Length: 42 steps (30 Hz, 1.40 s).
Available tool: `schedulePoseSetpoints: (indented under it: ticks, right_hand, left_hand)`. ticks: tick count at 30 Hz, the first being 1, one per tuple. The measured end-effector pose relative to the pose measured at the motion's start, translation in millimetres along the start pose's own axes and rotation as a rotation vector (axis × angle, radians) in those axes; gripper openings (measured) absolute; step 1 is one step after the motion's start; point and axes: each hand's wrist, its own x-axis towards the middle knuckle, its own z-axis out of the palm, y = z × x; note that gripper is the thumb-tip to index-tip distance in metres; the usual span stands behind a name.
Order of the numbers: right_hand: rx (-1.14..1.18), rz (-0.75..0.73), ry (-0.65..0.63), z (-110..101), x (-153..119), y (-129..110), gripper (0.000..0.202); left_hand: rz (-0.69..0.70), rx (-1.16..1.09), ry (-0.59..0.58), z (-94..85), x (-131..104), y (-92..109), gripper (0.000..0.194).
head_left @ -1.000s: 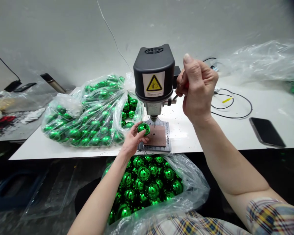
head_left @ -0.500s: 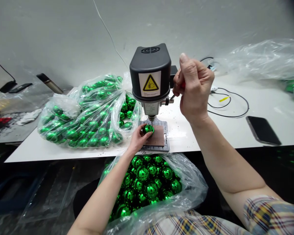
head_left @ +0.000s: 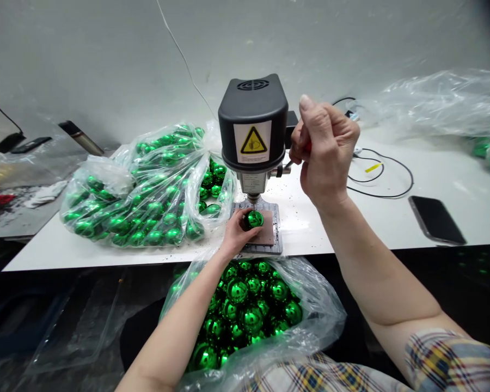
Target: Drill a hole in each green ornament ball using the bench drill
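Note:
A small bench drill press (head_left: 253, 120) with a dark cover and a yellow warning label stands on the white table. Between the thumb and fingers of my left hand (head_left: 239, 233) is a shiny green ball (head_left: 255, 219), held over the brown board (head_left: 265, 234) on the machine's grey base (head_left: 276, 247). The drill tip comes down at the top of the ball; whether it touches, I cannot tell. My right hand (head_left: 324, 147) is wrapped round the drill press lever (head_left: 287, 166), whose red grip is mostly hidden by my fingers.
An open plastic bag (head_left: 318, 321) of green balls sits at my lap. Another bag (head_left: 147, 190) of balls lies left of the machine. On the right are a phone (head_left: 436, 219), a black cable (head_left: 410, 177) and more clear plastic (head_left: 445, 103). A bottle (head_left: 80, 137) leans at the back left.
My left hand and the green ball have shifted slightly right, to beneath the drill tip. My right hand stays on the lever, and the view has moved a little.

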Motion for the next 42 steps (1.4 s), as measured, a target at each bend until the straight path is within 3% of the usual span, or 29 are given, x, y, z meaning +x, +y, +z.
schedulePoseSetpoints:
  ticks: [4,10,25,28,32,34,35,36,39,40,41,42]
  right_hand:
    - [-0.043,0.007,-0.012,0,-8,-5,0.057]
    - [0.022,-0.140,0.014,-1,-36,-10,0.059]
    - [-0.053,-0.528,-0.272,-30,-75,19,0.047]
    - [-0.050,-0.456,-0.161,-20,-64,12,0.050]
    - [-0.023,-0.110,0.057,0,-27,-8,0.056]
    - [0.023,0.057,0.061,5,-7,-12,0.055]
    - [0.028,0.105,0.044,5,0,-12,0.054]
    - [0.018,0.128,0.018,4,6,-10,0.055]
    - [-0.056,0.088,-0.064,-2,11,0,0.055]
    - [-0.062,0.070,-0.074,-3,11,3,0.055]
    - [-0.057,0.062,-0.071,-4,9,4,0.055]
    - [-0.042,0.066,-0.056,-3,8,4,0.054]
  left_hand:
    - [-0.085,-0.074,-0.001,2.1,-1,0,0.059]
    - [-0.155,-0.113,-0.007,3.5,-3,3,0.062]
    - [-0.159,-0.157,0.007,2.0,-3,7,0.059]
    - [-0.163,-0.163,-0.004,5.2,0,5,0.060]
    - [-0.192,-0.143,0.045,5.6,-4,11,0.062]
    - [-0.208,-0.062,0.104,-6.7,-15,24,0.060]
    - [-0.211,-0.002,0.070,-17.2,-21,33,0.058]
    - [-0.213,0.065,-0.012,-30.2,-27,43,0.055]
    - [-0.190,0.164,-0.474,-74.3,-31,70,0.039]
    - [-0.171,0.164,-0.495,-87.1,-25,75,0.030]
    - [-0.141,0.170,-0.408,-97.4,-15,76,0.022]
    - [-0.106,0.189,-0.248,-105.0,-1,73,0.019]
